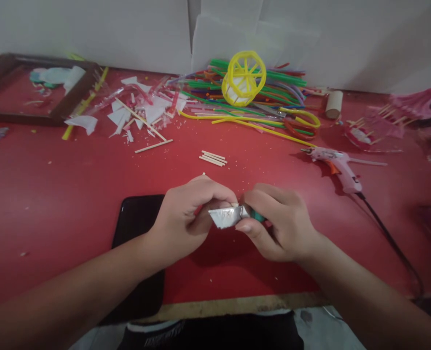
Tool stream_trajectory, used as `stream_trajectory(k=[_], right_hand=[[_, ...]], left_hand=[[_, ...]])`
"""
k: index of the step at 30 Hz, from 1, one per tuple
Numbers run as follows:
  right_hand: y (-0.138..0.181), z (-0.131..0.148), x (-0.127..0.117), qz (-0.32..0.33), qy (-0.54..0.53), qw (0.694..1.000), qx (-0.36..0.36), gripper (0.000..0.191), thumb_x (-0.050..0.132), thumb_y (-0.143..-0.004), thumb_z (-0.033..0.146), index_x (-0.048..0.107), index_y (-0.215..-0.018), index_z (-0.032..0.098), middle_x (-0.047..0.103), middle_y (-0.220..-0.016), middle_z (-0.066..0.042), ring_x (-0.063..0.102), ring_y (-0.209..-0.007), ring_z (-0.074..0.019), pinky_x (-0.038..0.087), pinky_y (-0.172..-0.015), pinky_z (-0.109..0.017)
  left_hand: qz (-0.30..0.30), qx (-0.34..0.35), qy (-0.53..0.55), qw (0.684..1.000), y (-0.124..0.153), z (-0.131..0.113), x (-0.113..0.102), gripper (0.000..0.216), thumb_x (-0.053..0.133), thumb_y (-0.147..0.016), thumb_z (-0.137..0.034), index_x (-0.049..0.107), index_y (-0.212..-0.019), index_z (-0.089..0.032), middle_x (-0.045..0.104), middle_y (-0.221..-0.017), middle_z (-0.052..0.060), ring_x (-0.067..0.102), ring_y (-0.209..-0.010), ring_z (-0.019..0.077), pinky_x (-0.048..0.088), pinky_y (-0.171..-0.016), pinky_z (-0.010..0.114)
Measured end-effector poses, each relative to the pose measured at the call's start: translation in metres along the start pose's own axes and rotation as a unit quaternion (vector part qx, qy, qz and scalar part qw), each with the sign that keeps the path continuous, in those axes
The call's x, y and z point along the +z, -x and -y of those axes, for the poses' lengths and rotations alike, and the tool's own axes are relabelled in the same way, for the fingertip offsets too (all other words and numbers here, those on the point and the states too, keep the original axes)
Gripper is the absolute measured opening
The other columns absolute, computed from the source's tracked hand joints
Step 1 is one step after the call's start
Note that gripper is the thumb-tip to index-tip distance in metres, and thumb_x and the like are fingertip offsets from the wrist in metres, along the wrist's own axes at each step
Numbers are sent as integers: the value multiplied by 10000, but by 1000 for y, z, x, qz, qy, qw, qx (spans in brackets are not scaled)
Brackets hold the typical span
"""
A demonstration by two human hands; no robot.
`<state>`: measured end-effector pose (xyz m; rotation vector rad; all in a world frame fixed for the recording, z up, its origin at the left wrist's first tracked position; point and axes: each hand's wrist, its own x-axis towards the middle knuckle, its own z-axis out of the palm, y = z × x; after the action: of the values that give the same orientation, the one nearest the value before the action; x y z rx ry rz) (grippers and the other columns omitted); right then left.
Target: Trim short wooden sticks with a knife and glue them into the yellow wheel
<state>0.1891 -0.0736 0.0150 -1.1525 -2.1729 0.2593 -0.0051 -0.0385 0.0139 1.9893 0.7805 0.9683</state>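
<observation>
My right hand is wrapped around the green handle of a utility knife, whose wide silver blade points left. Across from it, my left hand is closed with its fingers curled. A small pale end of a wooden stick shows at its fingertips against the blade; the rest is hidden by the fingers. Just beyond both hands, several short cut wooden sticks lie side by side on the red table. A black phone lies partly under my left hand and forearm.
A pink glue gun with a black cord lies at right. Behind are colourful pipe cleaners, a yellow wheel-shaped frame, scissors and a wooden cylinder. Paper scraps and a brown frame stand at left.
</observation>
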Motion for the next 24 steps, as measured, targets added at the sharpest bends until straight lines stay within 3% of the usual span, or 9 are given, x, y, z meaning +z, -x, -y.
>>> stream_trajectory(k=[7,10,13,15,19,24], right_hand=[[-2,2,3,-30,31,999,26,368,474,-937,474,519,-715,185,474,-615,21,392,-544,-91,286,-514,-249],[-3,-13,-5,-68,57,991,98,344,470,-950,443,485,-708,198,461,-578,37,402,-511,-84,270,-486,-243],[-3,-23,-13,-155,67,970,175,365,461,-970,385,389,-657,213,337,-523,63,317,-466,-76,232,-460,-245],[-2,-20,-14,-160,40,976,140,319,440,-975,379,438,-703,212,373,-555,54,334,-490,-82,262,-478,-245],[-1,-3,-3,-64,-24,998,10,308,424,-968,408,528,-782,186,476,-627,21,394,-542,-92,322,-513,-240],[-1,-1,3,-39,1,999,-1,401,398,-974,476,538,-751,173,486,-621,11,392,-550,-97,316,-512,-242]], left_hand=[[-22,-10,13,1000,1,-1,-1,180,558,-825,-39,625,-820,-206,673,-774,1,587,-656,118,467,-614,245],[-9,35,27,999,5,-4,-1,198,538,-844,-29,617,-804,-207,656,-728,-4,589,-664,118,478,-642,250],[-18,54,66,996,7,-3,-1,182,550,-861,-43,620,-844,-210,667,-741,-3,606,-694,122,497,-682,260],[-49,2,70,996,5,0,2,151,566,-883,-72,631,-866,-208,682,-751,-2,629,-681,112,500,-649,231],[-67,-63,74,993,0,5,8,71,623,-858,-129,657,-851,-191,711,-772,8,639,-646,113,491,-581,205],[-35,-59,62,996,1,4,6,137,598,-841,-80,650,-879,-201,708,-779,-7,627,-651,108,486,-604,197]])
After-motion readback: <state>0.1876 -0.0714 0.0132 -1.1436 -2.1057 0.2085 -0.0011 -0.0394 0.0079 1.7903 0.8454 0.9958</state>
